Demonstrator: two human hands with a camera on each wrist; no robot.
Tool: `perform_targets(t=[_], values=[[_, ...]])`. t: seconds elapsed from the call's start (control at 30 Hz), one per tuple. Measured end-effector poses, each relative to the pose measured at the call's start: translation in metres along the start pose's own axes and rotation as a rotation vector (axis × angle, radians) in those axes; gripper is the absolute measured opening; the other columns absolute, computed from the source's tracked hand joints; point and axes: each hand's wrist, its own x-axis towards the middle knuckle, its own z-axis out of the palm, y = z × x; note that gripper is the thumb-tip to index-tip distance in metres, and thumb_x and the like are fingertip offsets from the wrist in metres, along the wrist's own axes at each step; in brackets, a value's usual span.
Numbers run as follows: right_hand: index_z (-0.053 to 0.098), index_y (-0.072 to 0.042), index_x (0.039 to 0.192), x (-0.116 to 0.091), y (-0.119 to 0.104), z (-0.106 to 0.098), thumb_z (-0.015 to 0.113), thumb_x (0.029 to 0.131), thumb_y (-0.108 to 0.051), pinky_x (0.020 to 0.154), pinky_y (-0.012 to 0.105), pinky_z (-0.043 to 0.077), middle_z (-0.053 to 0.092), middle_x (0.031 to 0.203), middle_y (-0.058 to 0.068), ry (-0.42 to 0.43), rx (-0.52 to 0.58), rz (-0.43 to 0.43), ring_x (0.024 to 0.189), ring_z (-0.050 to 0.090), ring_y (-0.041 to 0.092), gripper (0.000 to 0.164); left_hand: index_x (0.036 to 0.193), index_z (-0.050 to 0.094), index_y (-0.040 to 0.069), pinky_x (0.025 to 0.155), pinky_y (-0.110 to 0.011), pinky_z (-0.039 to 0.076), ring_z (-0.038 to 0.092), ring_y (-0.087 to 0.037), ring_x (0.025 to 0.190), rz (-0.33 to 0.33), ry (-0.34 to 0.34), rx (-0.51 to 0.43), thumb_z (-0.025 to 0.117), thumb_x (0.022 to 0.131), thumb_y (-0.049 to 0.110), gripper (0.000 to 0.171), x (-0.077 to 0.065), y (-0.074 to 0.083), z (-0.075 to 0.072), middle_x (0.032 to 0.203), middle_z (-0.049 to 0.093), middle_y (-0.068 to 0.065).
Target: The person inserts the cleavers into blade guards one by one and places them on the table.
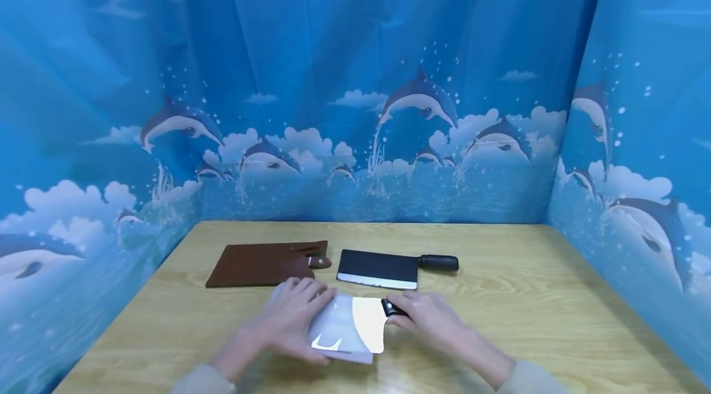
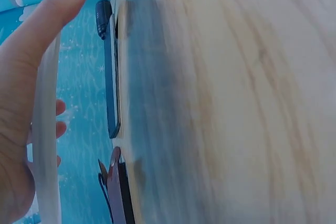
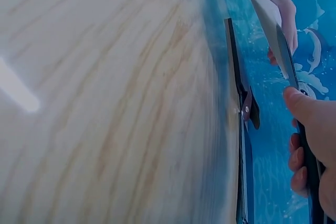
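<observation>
My left hand (image 1: 294, 320) grips a white, flat blade sleeve (image 1: 333, 326), thumb on the near side and fingers over the far side. In the left wrist view the sleeve (image 2: 48, 103) appears edge-on between thumb and fingers. My right hand (image 1: 430, 317) holds a kitchen knife by its black handle (image 1: 392, 307). The broad, shiny blade (image 1: 369, 320) lies partly inside the sleeve, its bright rear part showing past the curved opening. In the right wrist view, fingers wrap the knife handle (image 3: 311, 169), and both things are held up off the table.
Behind my hands, a brown leather sheath (image 1: 255, 264) with a snap strap lies on the wooden table (image 1: 528, 307). To its right lies a dark cleaver (image 1: 378, 262) with a black handle, its edge facing me. A blue dolphin-print curtain (image 1: 333, 73) surrounds the back and sides.
</observation>
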Motion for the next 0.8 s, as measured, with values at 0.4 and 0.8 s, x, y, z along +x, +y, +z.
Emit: perform_targets(t=[0.4, 0.8], values=[[0.067, -0.009, 0.108, 0.011, -0.005, 0.010, 0.066, 0.082, -0.036, 0.050, 0.027, 0.046, 0.066, 0.083, 0.002, -0.030, 0.018, 0.072, 0.064, 0.061, 0.014, 0.037, 0.133, 0.048, 0.011, 0.085, -0.043, 0.037, 0.046, -0.020, 0.106, -0.017, -0.002, 0.028, 0.057, 0.055, 0.082, 0.106, 0.009, 0.009, -0.001, 0.119, 0.052, -0.004], [0.071, -0.012, 0.106, 0.016, -0.003, 0.011, 0.076, 0.073, -0.034, 0.050, 0.023, 0.042, 0.066, 0.077, -0.003, -0.027, 0.070, 0.166, 0.062, 0.058, 0.007, 0.039, 0.137, 0.042, 0.011, 0.095, -0.048, 0.034, 0.044, -0.025, 0.113, -0.017, -0.005, -0.002, 0.059, 0.055, 0.083, 0.111, 0.007, 0.004, -0.003, 0.124, 0.049, -0.009]])
